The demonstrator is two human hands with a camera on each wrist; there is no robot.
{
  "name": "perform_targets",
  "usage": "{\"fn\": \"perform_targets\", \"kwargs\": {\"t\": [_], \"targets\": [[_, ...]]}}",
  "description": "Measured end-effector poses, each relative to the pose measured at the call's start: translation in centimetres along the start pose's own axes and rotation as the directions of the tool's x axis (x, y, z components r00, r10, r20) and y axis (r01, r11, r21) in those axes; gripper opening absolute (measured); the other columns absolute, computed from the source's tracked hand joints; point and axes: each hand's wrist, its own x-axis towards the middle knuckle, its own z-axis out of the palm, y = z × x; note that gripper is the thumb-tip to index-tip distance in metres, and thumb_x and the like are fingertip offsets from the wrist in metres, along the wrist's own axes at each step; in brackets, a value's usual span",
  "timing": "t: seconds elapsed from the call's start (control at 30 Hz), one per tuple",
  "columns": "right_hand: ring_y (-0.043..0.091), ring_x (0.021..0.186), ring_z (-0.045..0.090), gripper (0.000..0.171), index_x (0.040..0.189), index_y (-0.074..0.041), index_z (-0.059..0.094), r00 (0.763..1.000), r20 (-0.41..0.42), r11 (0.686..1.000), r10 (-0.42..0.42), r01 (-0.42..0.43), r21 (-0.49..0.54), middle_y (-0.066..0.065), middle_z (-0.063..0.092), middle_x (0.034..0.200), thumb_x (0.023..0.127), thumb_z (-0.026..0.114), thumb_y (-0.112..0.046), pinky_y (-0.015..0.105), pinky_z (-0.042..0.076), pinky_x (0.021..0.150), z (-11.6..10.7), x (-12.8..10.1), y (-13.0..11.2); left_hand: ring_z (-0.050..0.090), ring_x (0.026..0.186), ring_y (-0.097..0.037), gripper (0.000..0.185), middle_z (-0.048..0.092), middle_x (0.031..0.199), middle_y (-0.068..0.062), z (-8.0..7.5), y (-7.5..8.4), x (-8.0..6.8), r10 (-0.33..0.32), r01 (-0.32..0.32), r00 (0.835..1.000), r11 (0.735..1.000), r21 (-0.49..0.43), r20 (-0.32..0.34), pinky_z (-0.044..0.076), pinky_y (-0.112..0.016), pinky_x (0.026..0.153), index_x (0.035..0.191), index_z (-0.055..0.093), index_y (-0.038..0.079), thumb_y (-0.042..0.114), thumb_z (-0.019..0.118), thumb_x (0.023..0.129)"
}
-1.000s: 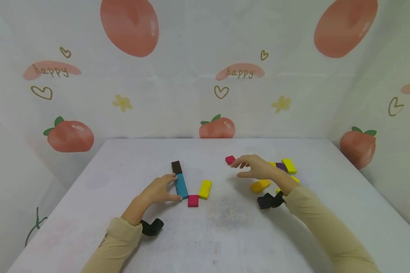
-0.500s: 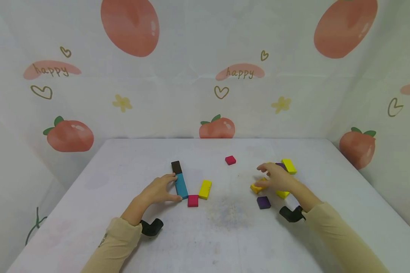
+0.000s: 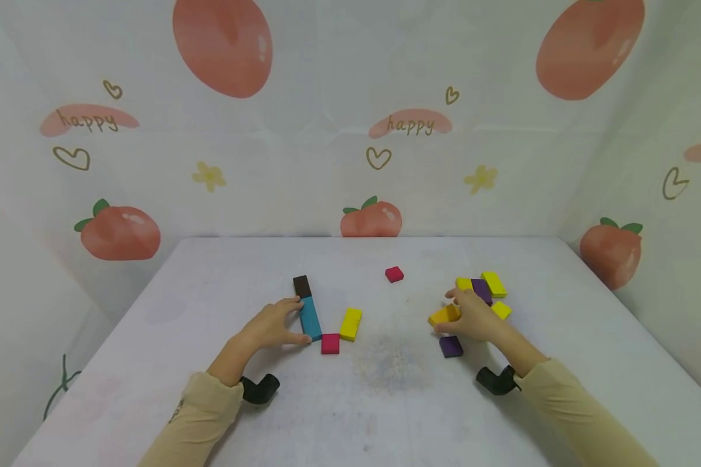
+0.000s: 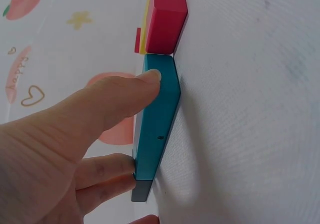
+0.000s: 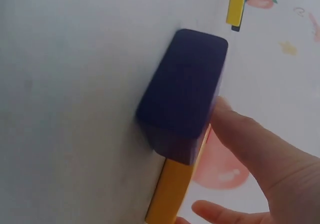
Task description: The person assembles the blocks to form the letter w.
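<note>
Fingers (image 4: 107,167) of left hand (image 3: 267,326) pinch blue block (image 3: 310,319); parted right fingers (image 3: 459,297) straddle orange block (image 3: 444,315), grip unclear.

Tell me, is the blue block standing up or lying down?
Lying down. The head view shows the blue block stretched lengthwise along the table, with the left hand touching it.
</note>
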Motion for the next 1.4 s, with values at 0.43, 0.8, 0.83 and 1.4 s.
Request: {"fn": "perform_targets", "kwargs": {"t": [0.43,0.8,0.83,1.4], "targets": [[0.026,0.094,0.053,0.069,0.125,0.009,0.045,1.000,0.003,1.000,0.018,-0.018,0.005,0.025,0.053,0.114,0.076,0.076,-0.028,0.046,0.051,0.090,0.4,0.0,-0.1,0.036,0.131,-0.045,0.075,0.038,0.146,-0.022,-0.2,0.3,-0.1,0.002,-0.002,1.000,1.000,-0.005,-0.003,0.034,-0.057,0.106,0.134,0.045,-0.005,0.030,0.075,0.076],[0.032,0.105,0.051,0.066,0.128,0.005,0.046,1.000,-0.002,1.000,-0.011,0.011,0.009,0.025,0.053,0.121,0.078,0.074,-0.028,0.050,0.047,0.096,0.0,0.7,-1.4,0.036,0.130,-0.046,0.075,0.038,0.146,-0.021,-0.2,0.3,-0.2,-0.005,0.005,1.000,1.000,0.002,-0.002,0.034,-0.057,0.106,0.135,0.045,-0.004,0.031,0.075,0.076],[0.032,0.105,0.051,0.066,0.128,0.005,0.046,1.000,-0.003,1.000,-0.021,0.021,0.007,0.024,0.054,0.121,0.078,0.074,-0.028,0.050,0.047,0.095,0.0,0.8,-1.6,0.036,0.130,-0.047,0.075,0.038,0.146,-0.021,-0.2,0.3,-0.2,-0.005,0.005,1.000,1.000,0.002,-0.002,0.035,-0.057,0.106,0.135,0.045,-0.004,0.031,0.075,0.076],[0.032,0.108,0.053,0.064,0.127,0.004,0.049,0.987,-0.007,0.987,-0.158,0.158,0.009,0.021,0.054,0.123,0.078,0.075,-0.027,0.047,0.046,0.099,1.1,3.1,-4.7,0.037,0.129,-0.047,0.075,0.038,0.146,-0.021,-0.2,0.6,-0.3,-0.010,0.010,1.000,1.000,-0.001,0.009,0.036,-0.057,0.105,0.135,0.045,-0.004,0.032,0.075,0.076]]}}
